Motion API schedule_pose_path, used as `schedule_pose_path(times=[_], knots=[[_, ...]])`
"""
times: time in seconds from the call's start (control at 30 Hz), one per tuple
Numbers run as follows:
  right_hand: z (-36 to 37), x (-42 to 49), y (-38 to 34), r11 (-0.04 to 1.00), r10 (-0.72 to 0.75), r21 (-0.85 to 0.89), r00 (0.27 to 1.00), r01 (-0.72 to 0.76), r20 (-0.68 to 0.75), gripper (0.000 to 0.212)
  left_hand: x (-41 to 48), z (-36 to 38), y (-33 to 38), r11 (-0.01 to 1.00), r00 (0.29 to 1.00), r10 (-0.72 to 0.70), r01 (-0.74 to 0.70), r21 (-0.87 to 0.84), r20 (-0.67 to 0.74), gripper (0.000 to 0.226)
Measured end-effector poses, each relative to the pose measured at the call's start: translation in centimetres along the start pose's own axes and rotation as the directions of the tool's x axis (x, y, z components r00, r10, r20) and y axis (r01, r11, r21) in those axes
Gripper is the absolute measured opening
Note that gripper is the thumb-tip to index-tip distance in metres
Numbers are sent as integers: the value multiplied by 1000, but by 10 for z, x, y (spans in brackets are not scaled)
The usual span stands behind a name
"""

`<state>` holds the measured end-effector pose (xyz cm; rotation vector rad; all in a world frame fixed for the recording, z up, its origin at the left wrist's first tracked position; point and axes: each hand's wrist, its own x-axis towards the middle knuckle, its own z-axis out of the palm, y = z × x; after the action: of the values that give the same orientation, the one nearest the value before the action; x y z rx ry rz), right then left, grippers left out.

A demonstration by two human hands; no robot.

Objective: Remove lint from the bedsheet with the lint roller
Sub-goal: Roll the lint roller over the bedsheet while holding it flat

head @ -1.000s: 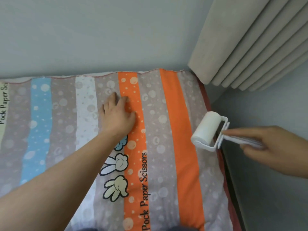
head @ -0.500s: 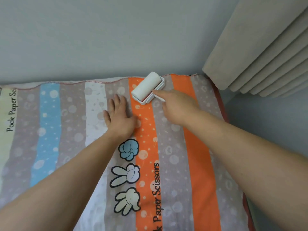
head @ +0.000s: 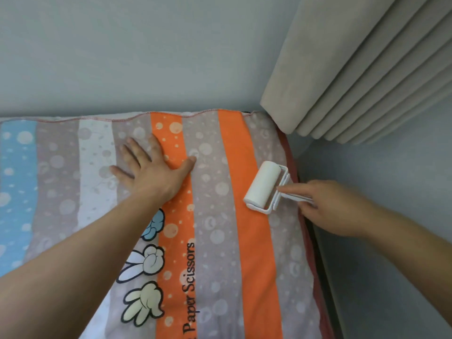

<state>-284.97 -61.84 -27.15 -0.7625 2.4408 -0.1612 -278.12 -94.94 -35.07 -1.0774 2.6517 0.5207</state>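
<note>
Bed (head: 291,155): reddish-brown edge shows along the right side; far end runs against the wall. Bedsheet (head: 220,241) covers the top and lies flat. It has lengthwise stripes of blue, grey, white and orange, pale bubble dots throughout, and a red-stitched hem at the far end. Cartoon hand prints sit near the middle, beside black lettering "Paper Scissors" on an orange stripe.

On the sheet:
- Left hand (head: 151,167), palm down, fingers spread, across grey and orange stripes.
- Lint roller (head: 264,184), white, drum on the grey stripe by the right edge, well apart from that hand. Its handle points off the bed's side, pinched by the right hand (head: 335,209).
</note>
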Motion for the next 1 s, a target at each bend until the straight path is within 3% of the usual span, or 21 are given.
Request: schedule_pose_path(times=[0.13, 0.27, 0.43, 0.53, 0.7, 1.0], knots=[[-7, -24, 29, 1000, 11, -1, 997, -11, 76, 56, -2, 1, 7, 1000, 1000, -2, 2, -1, -30, 114], [-31, -47, 51, 999, 40, 3, 986, -41, 162, 59, -11, 1, 23, 999, 995, 42, -44, -20, -92, 91], [-52, -38, 37, 970, 33, 244, 999, -21, -44, 54, -33, 7, 55, 965, 964, 258, -260, -27, -62, 58], [-43, 9, 2, 952, 18, 302, 977, 48, -211, 50, -32, 10, 57, 953, 954, 298, -299, -42, -34, 63], [-28, 82, -49, 965, 33, 258, 949, 51, -313, 43, -20, 11, 43, 945, 943, 326, -328, 16, 74, 89], [-23, 65, -1, 976, 64, 216, 985, -28, -161, 52, -17, 22, 64, 960, 962, 246, -258, 106, 114, 86]])
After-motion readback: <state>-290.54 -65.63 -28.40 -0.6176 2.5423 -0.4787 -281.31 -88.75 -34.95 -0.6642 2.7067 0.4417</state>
